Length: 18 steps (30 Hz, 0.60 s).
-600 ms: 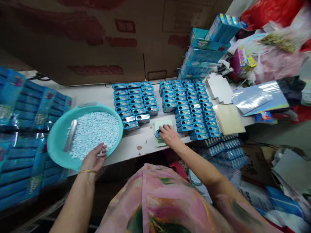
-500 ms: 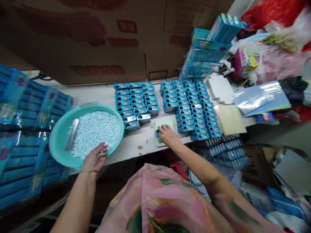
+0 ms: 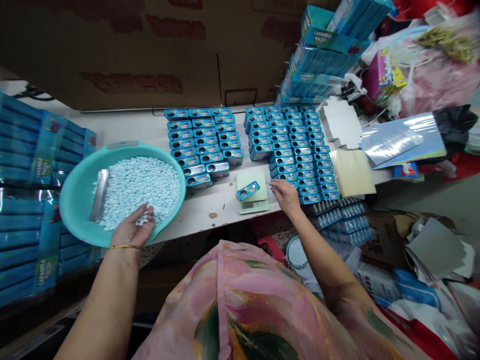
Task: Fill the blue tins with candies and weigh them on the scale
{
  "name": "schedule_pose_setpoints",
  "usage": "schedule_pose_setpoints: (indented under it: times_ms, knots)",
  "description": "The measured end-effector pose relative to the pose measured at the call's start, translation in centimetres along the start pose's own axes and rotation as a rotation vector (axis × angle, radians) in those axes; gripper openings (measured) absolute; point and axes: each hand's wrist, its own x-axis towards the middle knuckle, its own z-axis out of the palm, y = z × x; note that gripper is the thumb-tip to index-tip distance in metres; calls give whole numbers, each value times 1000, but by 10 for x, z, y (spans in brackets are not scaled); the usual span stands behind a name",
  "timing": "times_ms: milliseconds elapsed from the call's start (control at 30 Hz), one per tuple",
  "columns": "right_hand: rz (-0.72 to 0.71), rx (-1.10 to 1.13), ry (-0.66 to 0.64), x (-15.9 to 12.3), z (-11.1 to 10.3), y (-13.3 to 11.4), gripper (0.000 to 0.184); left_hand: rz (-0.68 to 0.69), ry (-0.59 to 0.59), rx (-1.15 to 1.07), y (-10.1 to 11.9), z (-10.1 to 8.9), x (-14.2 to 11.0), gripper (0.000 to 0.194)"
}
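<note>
My left hand [image 3: 133,226] is cupped over the near edge of the teal basin [image 3: 77,220], with several small pale candies [image 3: 142,218] in its fingers. Loose pale-blue candies [image 3: 138,180] heap up in the basin, and a metal scoop [image 3: 99,195] leans on its left side. On a pale green kitchen scale [image 3: 258,205] lies one blue candy tin [image 3: 247,190], tilted, with a small white spot on its top. Just right of the scale, my right hand [image 3: 287,197] is closed in a pinch; whatever sits between the fingertips is too small to name.
Blue tins stand in two blocks behind the scale, a left block [image 3: 202,135] and a right block [image 3: 296,150]. Blue display boxes [image 3: 318,60] are stacked at the back right. Wrapped blue packs [image 3: 33,200] rise at left. A large cardboard box [image 3: 150,60] borders the table's back.
My right hand has come off the tin on the scale and moved right, uncovering it. My left hand has turned more palm-up, showing candies. The view has shifted slightly.
</note>
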Motion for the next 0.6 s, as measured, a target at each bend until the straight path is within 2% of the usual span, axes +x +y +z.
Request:
schedule_pose_setpoints:
  times_ms: [200,433,600]
  knots:
    - [-11,20,-42,0,11,3,21,6,9,-2,-1,0,-2,14]
    - [-51,32,-198,8,25,4,44,0,17,-26,0,-3,-6,17]
    - [-22,63,-187,11,28,5,49,-7,-135,28,-11,10,-26,22]
